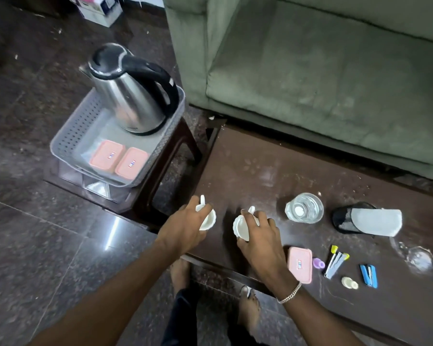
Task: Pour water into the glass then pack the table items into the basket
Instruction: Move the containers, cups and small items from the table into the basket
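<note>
Each hand has its grip closed on a small white cup: the left hand [185, 221] on the left cup [208, 221], the right hand [258, 236] on the right cup [241, 227], both at the table [260, 166] edge. The basket [68, 136] sits up and left of the left grip, with the kettle [133, 93] and two pink boxes [120, 158] already in it. Carry the cups level and set them in the free patch beside the boxes, clear of the kettle.

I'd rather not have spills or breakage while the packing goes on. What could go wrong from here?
1. The glass holds water and stands close to the right hand; a careless reach toward the mesh holder could tip it.
2. Each hand, left hand too, holds a small white cup; carrying both together may mean a weaker grip.
3. The kettle and two pink boxes fill much of the basket, so cups might knock against them.
</note>
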Action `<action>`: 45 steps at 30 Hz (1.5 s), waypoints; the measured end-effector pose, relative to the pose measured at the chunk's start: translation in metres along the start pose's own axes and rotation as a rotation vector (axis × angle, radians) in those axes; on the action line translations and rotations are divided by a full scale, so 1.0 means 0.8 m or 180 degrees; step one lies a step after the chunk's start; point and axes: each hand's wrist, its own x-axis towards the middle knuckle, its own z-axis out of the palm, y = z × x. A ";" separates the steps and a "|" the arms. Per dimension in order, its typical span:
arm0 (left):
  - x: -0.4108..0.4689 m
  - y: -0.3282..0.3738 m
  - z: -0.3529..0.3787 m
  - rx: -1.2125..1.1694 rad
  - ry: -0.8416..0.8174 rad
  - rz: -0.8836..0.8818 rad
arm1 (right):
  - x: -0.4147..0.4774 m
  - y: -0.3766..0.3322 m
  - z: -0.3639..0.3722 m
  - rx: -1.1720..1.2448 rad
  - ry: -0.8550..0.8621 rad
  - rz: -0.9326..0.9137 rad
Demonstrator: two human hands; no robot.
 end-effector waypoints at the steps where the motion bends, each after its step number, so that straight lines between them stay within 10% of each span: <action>1: -0.002 -0.005 -0.012 0.0029 0.0047 0.0008 | 0.004 -0.010 -0.007 0.0022 0.0049 -0.0020; 21: 0.012 -0.235 -0.251 0.0012 0.0885 -0.0305 | 0.149 -0.276 -0.119 0.0498 0.0645 -0.0626; 45: 0.141 -0.389 -0.210 0.0317 0.1089 -0.0327 | 0.255 -0.353 -0.007 -0.0414 0.0714 -0.0150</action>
